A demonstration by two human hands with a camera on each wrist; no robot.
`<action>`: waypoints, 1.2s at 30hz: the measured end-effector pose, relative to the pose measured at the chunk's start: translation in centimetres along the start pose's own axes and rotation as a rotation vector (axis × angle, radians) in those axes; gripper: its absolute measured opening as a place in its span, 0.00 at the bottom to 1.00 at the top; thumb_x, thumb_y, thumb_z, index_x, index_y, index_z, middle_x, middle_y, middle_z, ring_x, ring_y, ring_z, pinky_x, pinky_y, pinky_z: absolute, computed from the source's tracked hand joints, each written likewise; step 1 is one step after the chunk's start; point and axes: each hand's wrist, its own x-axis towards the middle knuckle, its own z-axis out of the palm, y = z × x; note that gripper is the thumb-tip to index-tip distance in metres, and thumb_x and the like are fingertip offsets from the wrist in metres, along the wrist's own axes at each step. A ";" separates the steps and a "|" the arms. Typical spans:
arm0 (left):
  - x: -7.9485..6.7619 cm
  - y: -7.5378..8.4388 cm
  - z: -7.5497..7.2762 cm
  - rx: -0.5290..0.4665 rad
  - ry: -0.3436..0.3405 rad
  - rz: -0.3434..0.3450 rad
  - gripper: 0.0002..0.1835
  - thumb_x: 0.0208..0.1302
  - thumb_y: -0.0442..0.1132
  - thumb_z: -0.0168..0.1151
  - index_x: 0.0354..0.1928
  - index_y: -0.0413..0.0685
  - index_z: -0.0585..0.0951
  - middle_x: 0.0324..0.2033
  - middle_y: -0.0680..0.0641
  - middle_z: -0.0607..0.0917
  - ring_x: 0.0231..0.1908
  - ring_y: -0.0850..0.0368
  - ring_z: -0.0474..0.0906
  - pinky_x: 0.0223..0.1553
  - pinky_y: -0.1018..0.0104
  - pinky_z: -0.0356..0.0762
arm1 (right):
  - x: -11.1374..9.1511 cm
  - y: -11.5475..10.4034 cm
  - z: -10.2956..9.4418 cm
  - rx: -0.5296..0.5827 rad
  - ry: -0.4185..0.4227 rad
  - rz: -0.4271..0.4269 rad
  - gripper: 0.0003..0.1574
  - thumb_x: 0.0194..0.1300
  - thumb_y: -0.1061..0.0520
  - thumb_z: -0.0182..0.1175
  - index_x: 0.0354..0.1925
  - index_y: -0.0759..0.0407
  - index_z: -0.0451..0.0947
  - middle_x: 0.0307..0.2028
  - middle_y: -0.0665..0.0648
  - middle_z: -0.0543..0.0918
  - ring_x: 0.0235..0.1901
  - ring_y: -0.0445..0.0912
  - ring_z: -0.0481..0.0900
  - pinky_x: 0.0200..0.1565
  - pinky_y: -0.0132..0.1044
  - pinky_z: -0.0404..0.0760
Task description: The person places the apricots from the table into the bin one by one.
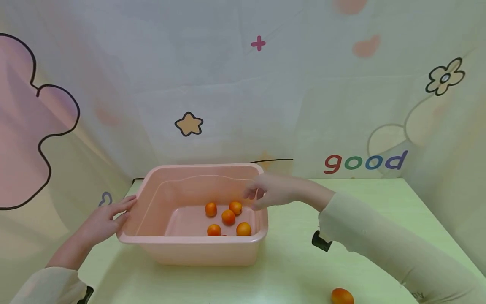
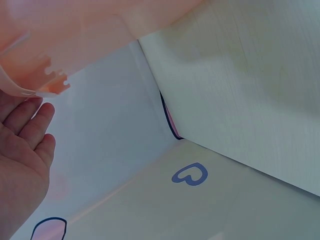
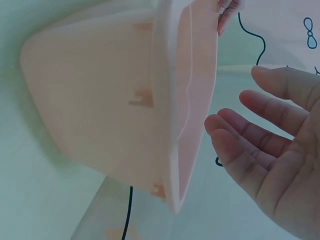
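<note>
A pink plastic basin [image 1: 197, 251] stands on the table, with several small round orange fruits [image 1: 228, 217] lying on its floor toward the right. At the left rim, my left hand [image 1: 104, 221] touches the basin with extended fingers; the left wrist view shows the fingers [image 2: 36, 125] against the underside of the rim. My right hand [image 1: 275, 191] hovers over the basin's right end. Its fingers are loosely bent and hold nothing, as the right wrist view shows with the palm [image 3: 285, 155] bare beside the rim.
One more orange fruit [image 1: 342, 296] lies on the pale green table [image 1: 303, 261] near the front edge, right of the basin. A printed cloth [image 1: 228, 84] hangs behind and along both sides. Dark bands [image 1: 321, 241] show at both sleeves.
</note>
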 end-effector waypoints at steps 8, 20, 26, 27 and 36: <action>0.0 0.1 0.0 0.014 0.006 0.005 0.25 0.61 0.36 0.51 0.61 0.37 0.64 0.61 0.35 0.63 0.57 0.31 0.59 0.47 0.37 0.64 | -3.4 1.7 0.4 0.041 0.000 0.030 0.15 0.55 0.58 0.58 0.44 0.55 0.76 0.40 0.50 0.80 0.38 0.42 0.75 0.37 0.30 0.77; -0.1 -0.4 -0.2 0.022 0.021 0.066 0.24 0.62 0.38 0.51 0.60 0.37 0.66 0.60 0.35 0.65 0.56 0.31 0.61 0.46 0.38 0.64 | -6.9 3.5 1.8 0.125 -0.028 0.124 0.16 0.53 0.58 0.61 0.43 0.53 0.76 0.38 0.48 0.78 0.37 0.42 0.74 0.36 0.31 0.76; -0.3 -0.6 -0.2 0.011 0.013 0.063 0.24 0.62 0.40 0.51 0.60 0.39 0.66 0.60 0.35 0.65 0.57 0.31 0.61 0.46 0.38 0.64 | -8.0 4.7 2.8 0.159 -0.044 0.131 0.15 0.53 0.57 0.61 0.42 0.53 0.76 0.36 0.47 0.78 0.36 0.42 0.74 0.36 0.31 0.76; -0.3 -0.5 -0.3 0.011 0.012 0.059 0.24 0.62 0.40 0.51 0.60 0.39 0.66 0.60 0.35 0.65 0.57 0.31 0.61 0.46 0.38 0.64 | -8.1 4.9 3.0 0.165 -0.047 0.131 0.15 0.53 0.57 0.61 0.42 0.53 0.76 0.36 0.47 0.78 0.36 0.41 0.74 0.36 0.31 0.75; -0.2 -0.5 -0.3 0.027 0.015 0.062 0.24 0.62 0.40 0.51 0.60 0.38 0.66 0.60 0.35 0.65 0.56 0.31 0.61 0.46 0.37 0.64 | -9.5 6.6 4.6 0.225 -0.083 0.151 0.15 0.52 0.57 0.62 0.41 0.50 0.76 0.36 0.47 0.77 0.35 0.41 0.74 0.35 0.31 0.75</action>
